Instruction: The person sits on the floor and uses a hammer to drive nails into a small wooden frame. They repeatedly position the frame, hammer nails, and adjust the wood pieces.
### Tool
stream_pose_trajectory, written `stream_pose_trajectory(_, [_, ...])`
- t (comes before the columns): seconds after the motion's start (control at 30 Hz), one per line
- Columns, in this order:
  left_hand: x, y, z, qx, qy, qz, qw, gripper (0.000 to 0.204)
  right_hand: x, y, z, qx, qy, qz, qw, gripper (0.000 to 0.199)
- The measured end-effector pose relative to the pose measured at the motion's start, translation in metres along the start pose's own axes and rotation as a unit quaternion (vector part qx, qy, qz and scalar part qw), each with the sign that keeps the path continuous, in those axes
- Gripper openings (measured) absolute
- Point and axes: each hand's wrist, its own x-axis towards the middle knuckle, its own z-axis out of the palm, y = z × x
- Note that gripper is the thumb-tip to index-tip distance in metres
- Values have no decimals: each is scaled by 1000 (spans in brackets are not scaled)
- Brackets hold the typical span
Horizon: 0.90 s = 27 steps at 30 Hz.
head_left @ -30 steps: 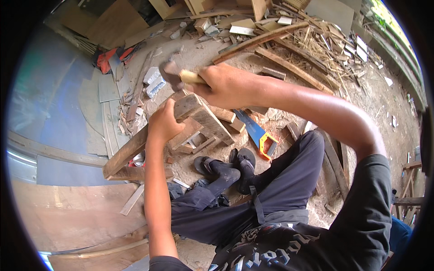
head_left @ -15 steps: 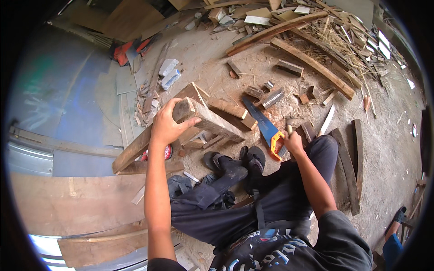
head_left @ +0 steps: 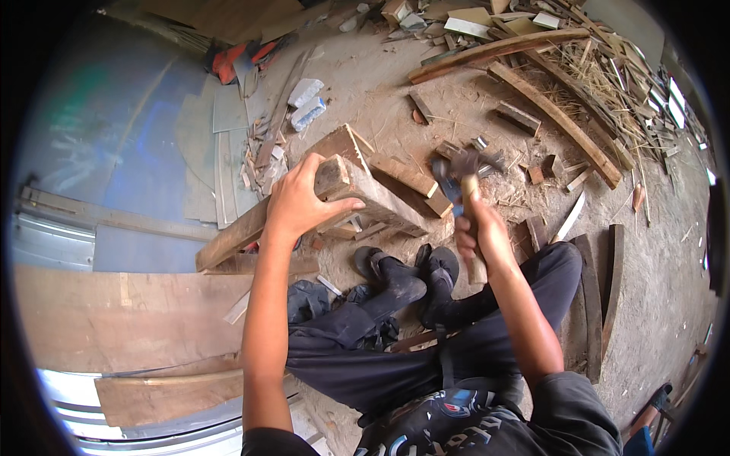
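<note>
My left hand (head_left: 298,204) grips the near end of a squared wooden beam (head_left: 386,201), with the thumb over one side and the fingers over the other. The beam slants away to the right across other lumber, in front of my feet. In my right hand (head_left: 490,234) is a claw hammer (head_left: 471,188), held by its pale wooden handle. Its dark metal head is raised to the right of the beam, apart from it and slightly blurred. Behind the hammer, part of a blue saw blade (head_left: 442,169) shows; the rest is hidden.
A knife-like blade (head_left: 569,219) lies beside my right knee. Long boards (head_left: 587,300) rest to the right. Wood offcuts (head_left: 518,119) dot the floor, and a scrap pile (head_left: 585,83) with long beams fills the far right. A blue-grey sheet (head_left: 114,144) lies left.
My right hand has lifted the hammer up from over the saw, so its head now shows higher. My left hand keeps its hold on the beam. The whole view has shifted slightly.
</note>
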Motion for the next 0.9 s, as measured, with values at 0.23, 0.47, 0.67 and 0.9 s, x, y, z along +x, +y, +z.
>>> stream_pose_trajectory(0.23, [2,-11,5,-31,21,6,999,89,-19,-7,86,-143,-130,54,980,37])
stream_pose_trajectory(0.47, [-9,-7,4,-14,12,-14,1000,81,0,-22,92,86,-18,-170,982,36])
stream_pose_trajectory(0.67, [-6,-17,1,-57,6,4,998,84,-7,12,86,-52,-137,89,985,30])
stream_pose_trajectory(0.9, [2,-16,6,-17,2,8,1000,85,37,26,-22,-150,97,-61,982,38])
